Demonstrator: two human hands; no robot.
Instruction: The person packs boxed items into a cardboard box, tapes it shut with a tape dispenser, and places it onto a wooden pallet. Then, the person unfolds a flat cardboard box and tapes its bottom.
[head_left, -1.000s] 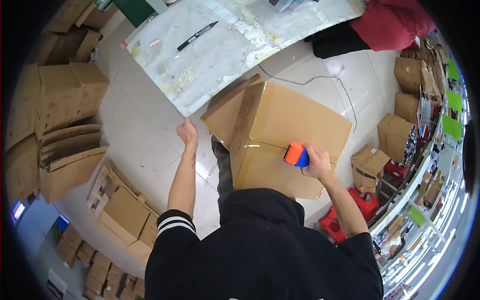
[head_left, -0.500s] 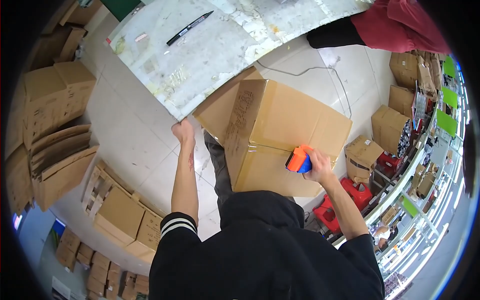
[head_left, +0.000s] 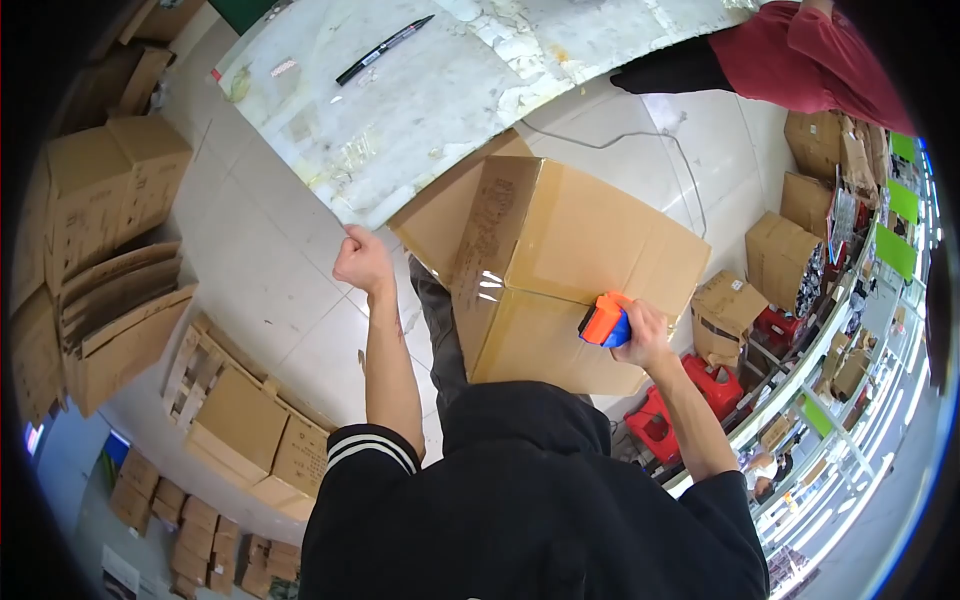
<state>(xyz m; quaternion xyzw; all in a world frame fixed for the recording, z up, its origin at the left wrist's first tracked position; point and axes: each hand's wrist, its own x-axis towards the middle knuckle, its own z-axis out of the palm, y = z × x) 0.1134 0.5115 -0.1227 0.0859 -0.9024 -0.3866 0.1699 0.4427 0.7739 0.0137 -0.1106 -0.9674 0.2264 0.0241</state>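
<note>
Orange-and-blue tape dispenser is clasped in the right grip, over the cardboard box near the surface; the left grip makes a fist. Taping seems in hand, calling next for steady pressure.

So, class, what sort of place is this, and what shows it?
Probably a packing area: cardboard boxes at the left, a taped carton, and an apparent tape dispenser in the right hand.
</note>
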